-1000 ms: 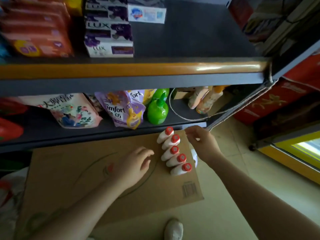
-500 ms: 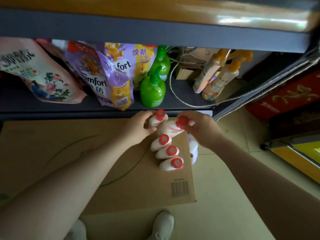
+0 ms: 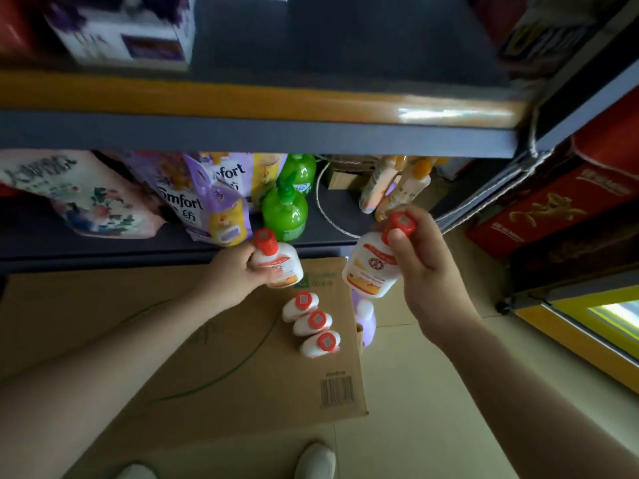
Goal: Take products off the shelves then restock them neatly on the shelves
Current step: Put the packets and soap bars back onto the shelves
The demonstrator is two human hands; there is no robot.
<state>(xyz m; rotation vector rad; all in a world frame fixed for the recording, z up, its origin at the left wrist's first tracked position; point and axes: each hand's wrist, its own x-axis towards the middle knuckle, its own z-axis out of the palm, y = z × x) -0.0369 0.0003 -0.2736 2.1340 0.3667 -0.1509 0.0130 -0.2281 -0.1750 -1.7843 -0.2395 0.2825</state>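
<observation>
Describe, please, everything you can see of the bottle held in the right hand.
The white bottle looks plastic, with a red cap bearing a grey square and an orange-and-yellow label. The right hand grips it at the cap and neck, tilted, above the cardboard, before the lower shelf.

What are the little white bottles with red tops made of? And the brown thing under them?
White bottles: probably plastic, smooth and slightly shiny, with glossy red caps. Brown sheet: looks like cardboard, matte, with a printed barcode and a flat cut edge.
</observation>
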